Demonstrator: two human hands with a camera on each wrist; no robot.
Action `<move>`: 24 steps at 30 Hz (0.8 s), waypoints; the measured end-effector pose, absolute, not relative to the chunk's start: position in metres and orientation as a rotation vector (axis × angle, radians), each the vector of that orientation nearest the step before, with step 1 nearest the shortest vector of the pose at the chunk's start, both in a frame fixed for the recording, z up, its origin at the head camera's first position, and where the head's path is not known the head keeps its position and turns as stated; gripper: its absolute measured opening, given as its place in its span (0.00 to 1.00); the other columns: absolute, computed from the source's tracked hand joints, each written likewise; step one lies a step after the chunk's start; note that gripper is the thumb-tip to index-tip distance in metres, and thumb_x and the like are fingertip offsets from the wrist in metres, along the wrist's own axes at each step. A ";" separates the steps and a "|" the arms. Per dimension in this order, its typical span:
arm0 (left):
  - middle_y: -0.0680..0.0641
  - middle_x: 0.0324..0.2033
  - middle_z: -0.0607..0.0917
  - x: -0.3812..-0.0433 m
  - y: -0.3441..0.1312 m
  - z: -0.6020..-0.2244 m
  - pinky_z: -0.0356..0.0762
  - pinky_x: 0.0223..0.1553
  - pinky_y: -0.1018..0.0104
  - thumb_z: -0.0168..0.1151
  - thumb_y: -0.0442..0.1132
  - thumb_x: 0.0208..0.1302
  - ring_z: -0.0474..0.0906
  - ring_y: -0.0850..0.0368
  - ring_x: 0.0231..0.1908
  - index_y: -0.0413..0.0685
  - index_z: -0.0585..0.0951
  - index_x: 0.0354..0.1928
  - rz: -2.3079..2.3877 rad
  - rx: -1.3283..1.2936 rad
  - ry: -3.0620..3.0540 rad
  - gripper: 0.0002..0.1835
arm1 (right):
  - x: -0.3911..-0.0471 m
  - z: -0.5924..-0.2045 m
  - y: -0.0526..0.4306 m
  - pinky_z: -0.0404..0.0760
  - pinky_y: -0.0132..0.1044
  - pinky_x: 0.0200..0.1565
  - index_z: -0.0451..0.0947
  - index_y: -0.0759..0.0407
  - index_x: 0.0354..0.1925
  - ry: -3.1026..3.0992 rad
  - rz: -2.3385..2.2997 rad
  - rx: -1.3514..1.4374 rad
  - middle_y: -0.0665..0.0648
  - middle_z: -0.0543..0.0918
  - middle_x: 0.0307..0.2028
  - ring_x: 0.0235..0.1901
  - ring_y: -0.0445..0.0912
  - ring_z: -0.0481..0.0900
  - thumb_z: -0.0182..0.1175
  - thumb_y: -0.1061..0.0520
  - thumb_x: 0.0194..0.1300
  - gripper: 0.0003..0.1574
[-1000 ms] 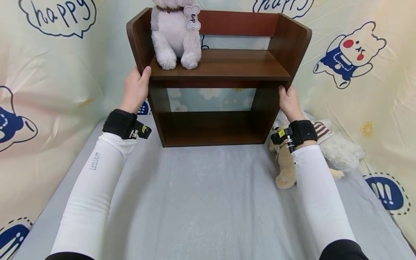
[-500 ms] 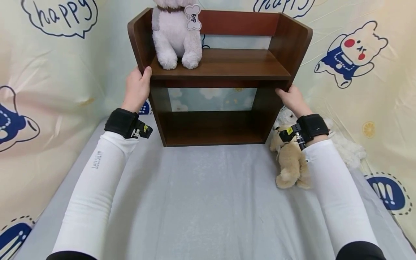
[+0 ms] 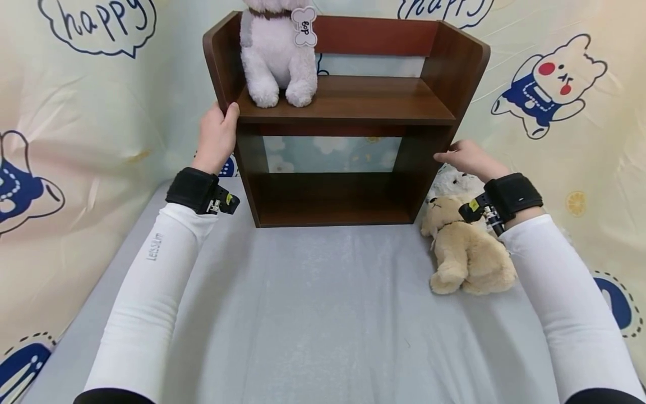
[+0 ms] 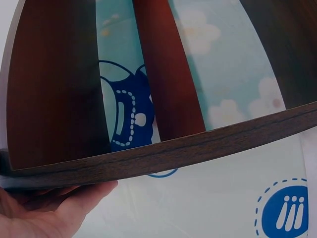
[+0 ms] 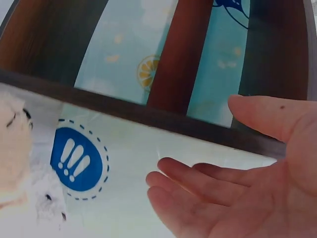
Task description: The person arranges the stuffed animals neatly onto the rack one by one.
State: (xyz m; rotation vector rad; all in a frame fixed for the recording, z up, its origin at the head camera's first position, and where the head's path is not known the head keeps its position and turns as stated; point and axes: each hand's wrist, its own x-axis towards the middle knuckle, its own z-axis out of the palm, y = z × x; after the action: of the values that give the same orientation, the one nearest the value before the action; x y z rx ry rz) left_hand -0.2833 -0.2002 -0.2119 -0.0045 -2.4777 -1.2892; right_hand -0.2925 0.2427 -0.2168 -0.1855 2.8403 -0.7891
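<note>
A dark brown two-tier wooden shelf (image 3: pixel 343 120) stands upright at the back of the grey-covered surface. A pale plush dog (image 3: pixel 279 62) with a bone-shaped tag sits on its upper tier at the left; the top of its head is out of frame. My left hand (image 3: pixel 217 137) grips the shelf's left side panel (image 4: pixel 163 156), thumb at the front edge. My right hand (image 3: pixel 471 160) is beside the right panel, its fingers extended and apart in the right wrist view (image 5: pixel 233 183), holding nothing. A tan plush dog (image 3: pixel 466 252) lies below it.
Behind the tan dog, a white plush toy (image 3: pixel 454 182) is partly hidden by my right hand and forearm. Printed fabric walls (image 3: pixel 545 179) surround the grey cloth (image 3: pixel 323 314) on the left, right and back.
My right hand has released the shelf's right panel and moved slightly outward to the right, uncovering more of the tan dog. My left hand keeps its grip; the shelf stays in place.
</note>
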 end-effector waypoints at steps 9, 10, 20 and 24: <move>0.41 0.58 0.70 -0.283 -0.200 -0.212 0.69 0.55 0.60 0.30 0.54 0.73 0.66 0.49 0.54 0.44 0.58 0.67 -1.304 -0.004 -2.479 0.28 | -0.286 -0.220 0.256 0.66 0.63 0.54 0.59 0.82 0.57 2.816 -0.592 -0.243 0.83 0.65 0.54 0.52 0.70 0.66 0.44 0.47 0.70 0.37; 0.40 0.59 0.69 -0.283 -0.201 -0.212 0.68 0.56 0.59 0.30 0.53 0.73 0.66 0.49 0.55 0.44 0.58 0.67 -1.305 -0.003 -2.479 0.28 | -0.286 -0.221 0.256 0.67 0.63 0.53 0.61 0.82 0.56 2.815 -0.563 -0.254 0.83 0.66 0.53 0.51 0.69 0.67 0.45 0.47 0.70 0.36; 0.40 0.63 0.68 -0.283 -0.201 -0.212 0.65 0.62 0.55 0.30 0.54 0.73 0.66 0.48 0.57 0.43 0.58 0.67 -1.297 0.003 -2.487 0.29 | -0.287 -0.229 0.263 0.69 0.63 0.52 0.63 0.82 0.54 2.741 -0.469 -0.331 0.83 0.67 0.52 0.50 0.70 0.68 0.45 0.50 0.70 0.33; 0.40 0.60 0.69 -0.282 -0.200 -0.212 0.67 0.59 0.58 0.30 0.54 0.73 0.66 0.48 0.55 0.43 0.58 0.67 -1.287 0.015 -2.495 0.29 | -0.285 -0.229 0.266 0.69 0.63 0.51 0.64 0.82 0.53 2.739 -0.443 -0.337 0.83 0.68 0.51 0.50 0.70 0.68 0.45 0.50 0.70 0.32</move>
State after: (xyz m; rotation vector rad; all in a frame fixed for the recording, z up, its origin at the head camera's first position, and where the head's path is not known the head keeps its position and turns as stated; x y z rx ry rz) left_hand -0.2824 -0.2005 -0.2115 0.0146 -2.4948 -1.2868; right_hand -0.2852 0.2664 -0.2291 -0.3366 2.7393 -0.4428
